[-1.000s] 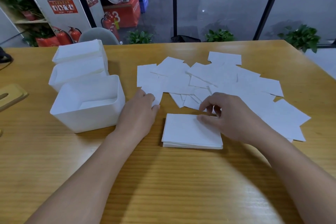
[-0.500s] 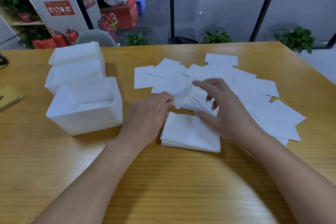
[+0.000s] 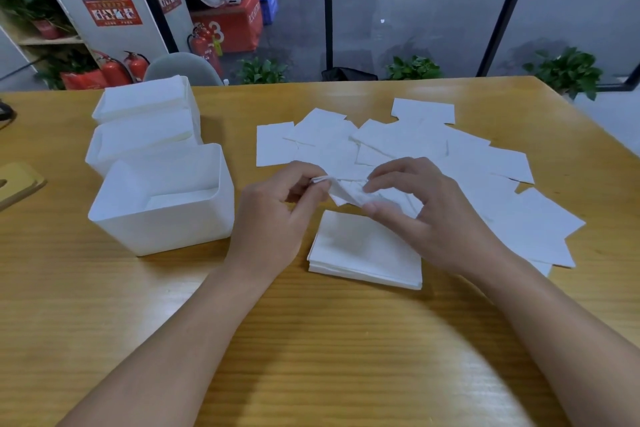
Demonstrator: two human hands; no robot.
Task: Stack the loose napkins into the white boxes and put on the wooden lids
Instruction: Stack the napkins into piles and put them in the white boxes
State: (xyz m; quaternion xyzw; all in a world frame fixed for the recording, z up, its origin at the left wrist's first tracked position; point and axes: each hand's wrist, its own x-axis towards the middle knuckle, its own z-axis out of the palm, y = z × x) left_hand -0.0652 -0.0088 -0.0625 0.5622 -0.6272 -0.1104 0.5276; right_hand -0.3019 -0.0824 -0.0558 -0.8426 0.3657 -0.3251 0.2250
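Above the wooden table [image 3: 311, 357], my left hand [image 3: 273, 218] and right hand [image 3: 429, 218] pinch opposite ends of one crumpled napkin [image 3: 346, 192], held over the neat napkin stack [image 3: 363, 250], with loose napkins [image 3: 485, 166] beyond and three white boxes [image 3: 162, 204] at left.
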